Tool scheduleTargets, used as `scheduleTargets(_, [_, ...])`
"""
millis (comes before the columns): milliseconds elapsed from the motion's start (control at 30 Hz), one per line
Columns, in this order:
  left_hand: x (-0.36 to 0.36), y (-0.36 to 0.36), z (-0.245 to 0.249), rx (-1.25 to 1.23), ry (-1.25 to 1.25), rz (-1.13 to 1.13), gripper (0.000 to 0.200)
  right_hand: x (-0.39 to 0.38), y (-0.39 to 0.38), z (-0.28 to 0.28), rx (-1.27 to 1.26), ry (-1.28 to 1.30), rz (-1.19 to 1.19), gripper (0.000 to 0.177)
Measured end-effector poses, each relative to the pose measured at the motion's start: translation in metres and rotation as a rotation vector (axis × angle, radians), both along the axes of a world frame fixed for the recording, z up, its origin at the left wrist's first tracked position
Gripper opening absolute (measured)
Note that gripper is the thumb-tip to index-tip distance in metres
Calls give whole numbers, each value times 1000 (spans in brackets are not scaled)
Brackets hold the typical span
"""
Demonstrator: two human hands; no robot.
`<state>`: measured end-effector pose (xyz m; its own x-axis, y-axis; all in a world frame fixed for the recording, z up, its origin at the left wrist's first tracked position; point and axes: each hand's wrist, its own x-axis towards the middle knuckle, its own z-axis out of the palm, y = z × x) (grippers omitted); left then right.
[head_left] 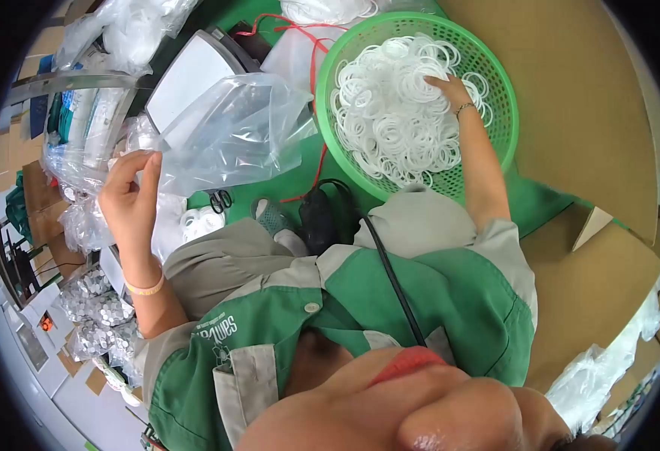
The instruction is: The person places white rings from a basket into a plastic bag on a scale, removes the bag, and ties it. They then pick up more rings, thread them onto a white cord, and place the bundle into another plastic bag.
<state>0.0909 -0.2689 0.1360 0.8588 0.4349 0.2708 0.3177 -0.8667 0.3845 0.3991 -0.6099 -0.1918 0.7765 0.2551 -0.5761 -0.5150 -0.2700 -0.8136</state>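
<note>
My left hand (132, 188), with a yellow band at its wrist, is raised at the left, thumb and forefinger pinched at the edge of a clear plastic bag (228, 143). The bag spreads to the right of the fingers and looks empty. At the upper right, my right hand (452, 92) reaches into a green perforated basket (512, 113) that holds a heap of white rings (390, 98). Its fingers close on some rings near the top of the heap; the fingertips are partly hidden.
Behind the bag lies a device with a pale flat top (195, 79). Black-handled scissors (220, 200) lie near my leg. Red cord (313, 75) runs beside the basket. Cardboard (585, 98) stands at the right, and filled plastic bags (101, 301) are at the far left.
</note>
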Motion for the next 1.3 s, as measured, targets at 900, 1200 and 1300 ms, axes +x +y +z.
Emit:
scheduleTargets(900, [-8,-4,7,210,36,98,8,-26,-71,84,-244,-198,579,37])
scheduleTargets(1200, [-9,-3,7,-5,84,-163,24,-22,63,43,50,-152,567,48])
scheduleTargets(1300, [-7,-3,5,-24,71,-165,25,8,81,-57,-144,-412,528,61])
